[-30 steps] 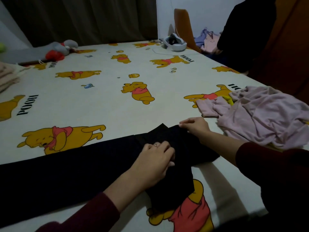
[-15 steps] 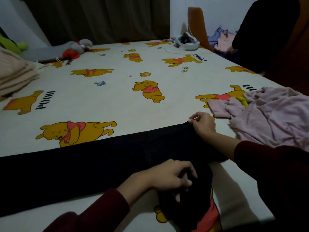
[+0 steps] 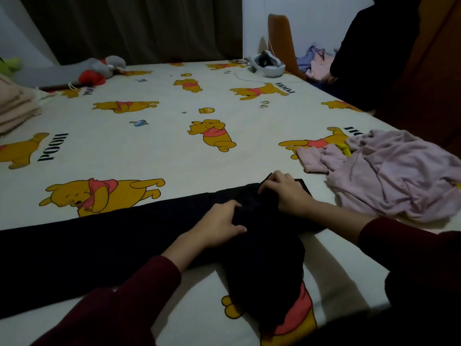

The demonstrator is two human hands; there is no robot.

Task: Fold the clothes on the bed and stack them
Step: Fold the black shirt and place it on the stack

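A long black garment (image 3: 99, 248) lies stretched across the near part of the bed (image 3: 174, 151), with one part hanging toward the front edge. My left hand (image 3: 219, 224) rests on its middle, fingers curled into the cloth. My right hand (image 3: 282, 189) grips the garment's far right corner, fingers bent over the fabric. A crumpled pale pink garment (image 3: 389, 176) lies at the right of the bed, apart from both hands. A stack of folded beige clothes (image 3: 15, 106) sits at the far left edge.
A grey and red plush toy (image 3: 94, 71) lies at the back left. A white headset (image 3: 267, 64) sits at the back right corner. A dark-clothed person (image 3: 374, 51) stands beyond the right edge, near an orange chair (image 3: 282, 38).
My left hand moved up from the hanging part onto the middle of the black garment. My right hand shifted onto the right corner, which now shows a folded-over edge.
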